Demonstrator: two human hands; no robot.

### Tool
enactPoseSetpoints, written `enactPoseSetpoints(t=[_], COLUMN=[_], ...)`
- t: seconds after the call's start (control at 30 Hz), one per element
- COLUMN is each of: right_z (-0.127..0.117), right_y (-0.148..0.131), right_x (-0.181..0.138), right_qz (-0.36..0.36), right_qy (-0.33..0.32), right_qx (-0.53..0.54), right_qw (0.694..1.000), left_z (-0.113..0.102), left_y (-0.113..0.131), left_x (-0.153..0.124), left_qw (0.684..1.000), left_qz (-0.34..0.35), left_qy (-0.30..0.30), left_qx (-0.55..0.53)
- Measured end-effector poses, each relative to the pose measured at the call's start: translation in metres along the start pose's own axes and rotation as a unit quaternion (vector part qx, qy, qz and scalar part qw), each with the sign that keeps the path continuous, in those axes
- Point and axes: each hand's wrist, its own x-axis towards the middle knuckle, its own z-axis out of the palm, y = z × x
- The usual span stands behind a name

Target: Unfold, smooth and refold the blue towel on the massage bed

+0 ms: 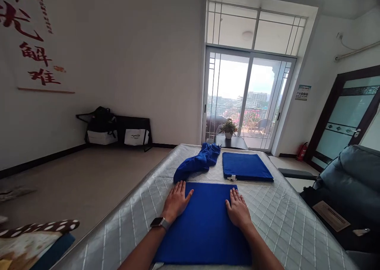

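Note:
A flat blue folded cloth lies in front of me on a quilted silvery mattress. My left hand rests flat on its left edge near the far corner, fingers stretched out; a watch is on that wrist. On the opposite edge my right hand lies flat too, fingers extended. Beyond the left hand is a crumpled blue cloth, its near end close to the fingertips. A second neatly folded blue cloth, with a white tag at its near edge, sits farther back on the right.
A dark armchair with a cardboard piece on it stands at right. Behind the mattress are a potted plant on a small table and a sliding glass door. A spotted fabric item is at lower left.

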Motion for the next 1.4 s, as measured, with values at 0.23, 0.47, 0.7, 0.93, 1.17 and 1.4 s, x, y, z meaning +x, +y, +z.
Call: enactPoseSetpoints(t=[0.23,0.47,0.7,0.93,1.17,1.4], right_z=[0.003,0.005,0.004,0.005,0.007,0.004], right_y=[0.002,0.009,0.006,0.005,0.006,0.005], right_x=[0.002,-0.001,0.002,0.003,0.004,0.007], right_qz=[-0.002,-0.039,-0.015,-0.004,-0.004,-0.005], right_qy=[0.011,0.006,0.016,0.011,0.006,-0.013], right_qx=[0.017,0.001,0.016,0.020,0.005,-0.030], right_qw=[1.000,0.999,1.000,1.000,1.000,0.999], left_z=[-0.005,0.023,0.029,0.019,0.021,0.024], left_y=[0.077,0.189,0.149,0.037,-0.013,-0.009], left_x=[-0.009,-0.005,0.008,0.010,0.004,0.003], left_qw=[0.992,0.965,0.980,0.992,0.995,0.996], left_qz=[0.118,0.228,0.161,0.068,0.065,0.060], left_qy=[-0.009,-0.092,-0.097,-0.106,-0.076,-0.056], left_qx=[-0.035,-0.092,-0.072,-0.014,0.003,-0.018])
